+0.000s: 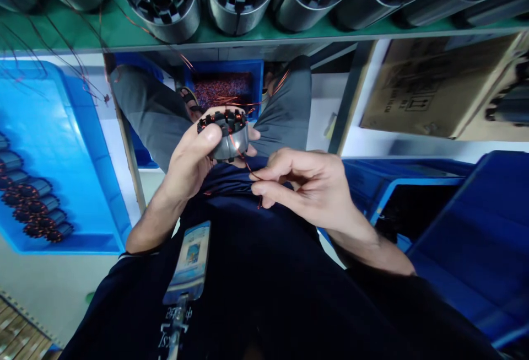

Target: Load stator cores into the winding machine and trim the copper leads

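My left hand (190,157) is wrapped round a small round stator (226,134), a grey metal ring with a black toothed top and copper windings. It is held over my lap, tilted toward me. My right hand (308,183) sits just to the right and below, thumb and forefinger pinched on a thin copper wire (247,166) that runs up to the stator. A short wire end hangs below my fingers.
A green shelf (107,32) above carries a row of large grey stators (165,1). A blue tray (49,145) at left holds several wound stators. A blue bin of scrap (225,87) sits between my knees. Blue crates (463,222) stand at right, a cardboard box (433,84) behind.
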The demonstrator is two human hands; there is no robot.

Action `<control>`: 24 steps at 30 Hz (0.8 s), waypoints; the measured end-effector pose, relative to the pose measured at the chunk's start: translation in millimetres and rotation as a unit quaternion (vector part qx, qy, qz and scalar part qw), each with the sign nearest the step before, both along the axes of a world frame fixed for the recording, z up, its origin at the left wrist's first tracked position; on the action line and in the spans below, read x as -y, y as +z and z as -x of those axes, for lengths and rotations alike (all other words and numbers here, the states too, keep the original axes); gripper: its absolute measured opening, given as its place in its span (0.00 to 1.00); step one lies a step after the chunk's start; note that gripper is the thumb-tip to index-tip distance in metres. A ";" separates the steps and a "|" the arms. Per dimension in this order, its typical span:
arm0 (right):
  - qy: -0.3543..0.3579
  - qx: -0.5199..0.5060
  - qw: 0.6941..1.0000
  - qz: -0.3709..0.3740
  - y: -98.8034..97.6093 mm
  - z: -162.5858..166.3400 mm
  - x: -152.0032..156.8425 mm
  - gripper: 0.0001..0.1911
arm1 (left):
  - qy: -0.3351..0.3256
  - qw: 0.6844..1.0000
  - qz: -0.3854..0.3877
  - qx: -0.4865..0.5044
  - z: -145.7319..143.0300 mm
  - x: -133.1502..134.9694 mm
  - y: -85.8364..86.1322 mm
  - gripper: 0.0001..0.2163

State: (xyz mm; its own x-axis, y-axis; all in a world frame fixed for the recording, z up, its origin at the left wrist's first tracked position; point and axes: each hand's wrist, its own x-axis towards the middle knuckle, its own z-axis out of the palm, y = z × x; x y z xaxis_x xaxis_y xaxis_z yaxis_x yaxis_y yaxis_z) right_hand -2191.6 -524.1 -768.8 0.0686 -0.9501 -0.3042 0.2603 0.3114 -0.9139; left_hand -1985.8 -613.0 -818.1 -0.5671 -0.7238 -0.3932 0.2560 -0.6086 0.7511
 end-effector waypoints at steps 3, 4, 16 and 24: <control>0.070 -0.072 0.994 0.044 -28.8 -3.4 -2.1 0.12 | -0.011 0.996 0.090 0.004 1.1 0.0 6.6 0.29; 0.110 -0.103 0.987 0.061 -40.3 -1.6 -2.6 0.13 | 0.000 0.989 0.149 0.023 1.7 -0.4 8.5 0.28; 0.131 0.019 0.989 -0.069 4.9 56.8 40.5 0.20 | -0.096 0.968 0.227 0.036 -10.5 -14.2 28.9 0.36; 0.126 -0.052 0.990 -0.035 24.4 47.2 41.8 0.14 | -0.143 0.957 0.251 -0.017 -12.8 -14.2 25.3 0.41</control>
